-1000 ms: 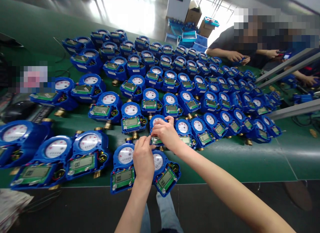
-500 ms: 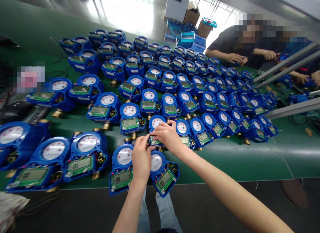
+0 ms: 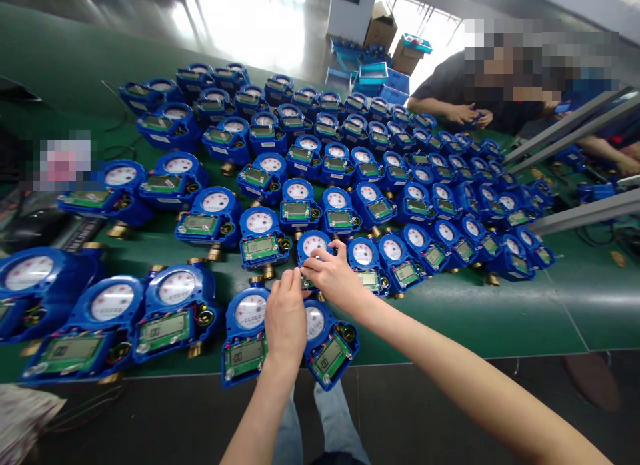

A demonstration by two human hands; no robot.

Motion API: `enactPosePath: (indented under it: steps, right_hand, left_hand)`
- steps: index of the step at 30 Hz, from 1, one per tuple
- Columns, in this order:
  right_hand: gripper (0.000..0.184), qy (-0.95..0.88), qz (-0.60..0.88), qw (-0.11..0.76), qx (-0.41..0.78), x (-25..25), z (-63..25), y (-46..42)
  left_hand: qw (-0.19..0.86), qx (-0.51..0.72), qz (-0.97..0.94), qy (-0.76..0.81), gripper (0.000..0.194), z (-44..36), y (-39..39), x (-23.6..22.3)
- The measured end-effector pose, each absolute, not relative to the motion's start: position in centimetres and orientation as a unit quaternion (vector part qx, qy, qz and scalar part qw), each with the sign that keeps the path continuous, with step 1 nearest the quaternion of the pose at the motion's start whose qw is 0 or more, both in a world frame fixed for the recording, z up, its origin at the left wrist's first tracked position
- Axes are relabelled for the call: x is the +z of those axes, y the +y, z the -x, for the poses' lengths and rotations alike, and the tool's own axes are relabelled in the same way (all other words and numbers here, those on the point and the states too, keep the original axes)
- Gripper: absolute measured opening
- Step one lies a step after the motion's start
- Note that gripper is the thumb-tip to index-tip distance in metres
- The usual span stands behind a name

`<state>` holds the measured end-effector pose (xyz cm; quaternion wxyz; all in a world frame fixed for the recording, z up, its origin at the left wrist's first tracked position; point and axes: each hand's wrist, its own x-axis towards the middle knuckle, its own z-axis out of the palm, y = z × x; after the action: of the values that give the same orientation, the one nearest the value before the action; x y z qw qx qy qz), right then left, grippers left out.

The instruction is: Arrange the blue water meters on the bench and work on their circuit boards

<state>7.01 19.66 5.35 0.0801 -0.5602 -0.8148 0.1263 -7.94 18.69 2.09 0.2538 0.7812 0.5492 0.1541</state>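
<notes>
Both my hands are at one blue water meter with a white round dial, near the front of the bench. My left hand has its fingers bent against the lower left edge of the meter. My right hand reaches over its display part, fingers curled down onto it. My fingers cover most of the display and circuit board, so any small part between them is hidden. Below my hands sit two more meters, the left one partly behind my left hand and the right one tilted, with lit displays.
Rows of similar open water meters with brass fittings spread across the green bench. Metal rails cross at the right. A co-worker's hands handle something at the far right. Blue bins stand beyond the bench.
My hands stay at the same meter, with the right fingers shifted slightly lower and more of the dial showing. The view has moved a little.
</notes>
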Motion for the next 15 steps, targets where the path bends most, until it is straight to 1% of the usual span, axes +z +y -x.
enactPosePath:
  steps: [4,8,9,12,15]
  right_hand:
    - [0.017,-0.788,0.597,0.093,0.121,6.4,-6.6,19.5]
    - [0.032,-0.690,0.702,0.153,0.090,9.1,-7.7,16.6]
    - [0.033,-0.660,0.727,0.169,0.083,9.9,-8.1,15.1]
    - [0.027,-0.590,0.778,0.202,0.074,11.9,-9.4,8.9]
    - [0.029,-0.535,0.814,0.216,0.071,12.3,-9.9,0.5]
  left_hand:
    - [0.256,0.152,-0.785,0.543,0.036,8.0,18.6,1.8]
    - [0.274,0.153,-0.786,0.532,0.042,8.6,19.1,1.8]
    - [0.278,0.148,-0.786,0.533,0.043,8.9,19.3,2.1]
    - [0.285,0.121,-0.785,0.537,0.046,10.4,19.7,4.2]
    - [0.306,0.074,-0.802,0.507,0.047,11.7,18.0,7.4]
